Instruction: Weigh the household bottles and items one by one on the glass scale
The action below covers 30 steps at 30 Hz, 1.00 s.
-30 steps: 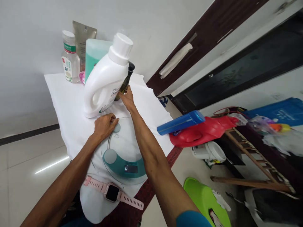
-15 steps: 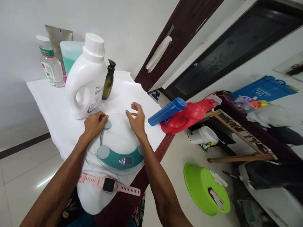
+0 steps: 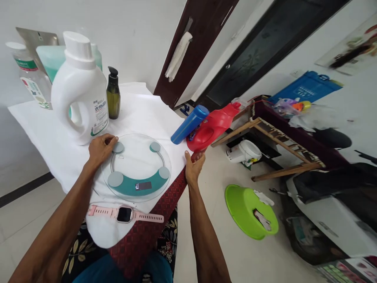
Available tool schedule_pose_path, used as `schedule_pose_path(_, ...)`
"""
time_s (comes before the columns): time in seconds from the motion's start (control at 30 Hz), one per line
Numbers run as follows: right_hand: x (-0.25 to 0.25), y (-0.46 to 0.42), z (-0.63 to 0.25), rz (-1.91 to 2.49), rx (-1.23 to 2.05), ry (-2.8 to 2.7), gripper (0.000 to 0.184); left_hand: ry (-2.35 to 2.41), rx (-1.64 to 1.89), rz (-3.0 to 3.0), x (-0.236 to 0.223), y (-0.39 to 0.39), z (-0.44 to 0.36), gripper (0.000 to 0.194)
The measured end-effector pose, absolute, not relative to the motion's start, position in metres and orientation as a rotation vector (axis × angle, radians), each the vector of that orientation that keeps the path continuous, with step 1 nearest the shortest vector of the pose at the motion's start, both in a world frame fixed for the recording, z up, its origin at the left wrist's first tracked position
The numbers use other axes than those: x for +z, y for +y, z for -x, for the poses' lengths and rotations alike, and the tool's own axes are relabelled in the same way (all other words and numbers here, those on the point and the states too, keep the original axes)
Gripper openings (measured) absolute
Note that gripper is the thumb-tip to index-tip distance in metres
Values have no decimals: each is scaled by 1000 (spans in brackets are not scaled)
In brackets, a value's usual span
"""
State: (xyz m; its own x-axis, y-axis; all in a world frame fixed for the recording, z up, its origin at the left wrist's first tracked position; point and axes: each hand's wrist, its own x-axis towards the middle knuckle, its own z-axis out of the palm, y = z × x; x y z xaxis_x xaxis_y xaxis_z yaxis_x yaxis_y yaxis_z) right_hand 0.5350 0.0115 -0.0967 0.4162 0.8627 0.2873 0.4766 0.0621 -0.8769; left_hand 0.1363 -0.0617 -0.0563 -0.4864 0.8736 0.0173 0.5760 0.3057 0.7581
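A round glass bathroom scale (image 3: 137, 163) with grey pads and a teal band lies on the white cloth (image 3: 138, 106). Its small display shows lit digits. My left hand (image 3: 101, 149) is at the scale's left rim by the far-left pad, thumb and fingers pinched on the edge. At the table's right edge, my right hand (image 3: 194, 167) has its thumb apart from its fingers, just below the red bottle (image 3: 209, 127); nothing shows in it. A pink-strapped smartwatch (image 3: 124, 214) lies on the cloth in front of the scale.
On the left stand a large white detergent bottle (image 3: 81, 90), a green pump bottle (image 3: 113, 96) and a clear bottle (image 3: 35, 86). A blue cylinder (image 3: 190, 125) leans by the red bottle. On the floor right are a green basin (image 3: 244, 214) and a white bucket (image 3: 246, 151).
My right hand has moved from above the scale's far right side to the table's right edge. The left hand stays at the rim. The view has shifted to the right, and the displayed digits differ.
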Motion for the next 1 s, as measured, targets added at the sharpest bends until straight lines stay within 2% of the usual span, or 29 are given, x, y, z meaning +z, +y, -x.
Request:
schedule_pose_path(0.17,-104,28,-514,1513,512,-1242,118,2144,1071,-1281,-57,-63,-134,46)
schedule_pose_path(0.33,-107,46,-513,1559,302,-1015,95,2152,1064,-1271,-57,-62,-134,43)
schedule_pose_path(0.5,-107,67,-538,1619,218,-882,111,2158,1035,-1288,-56,-60,-135,43)
schedule_pose_path(0.73,-94,110,-564,1568,368,-956,90,2200,998,-1260,-55,-59,-136,41)
schedule_pose_path(0.9,-93,112,-569,1563,396,-947,97,2196,999,-1258,-54,-59,-137,41)
schedule_pose_path(1.0,-88,109,-568,1631,353,-933,94,2197,1006,-1259,-54,-59,-137,42)
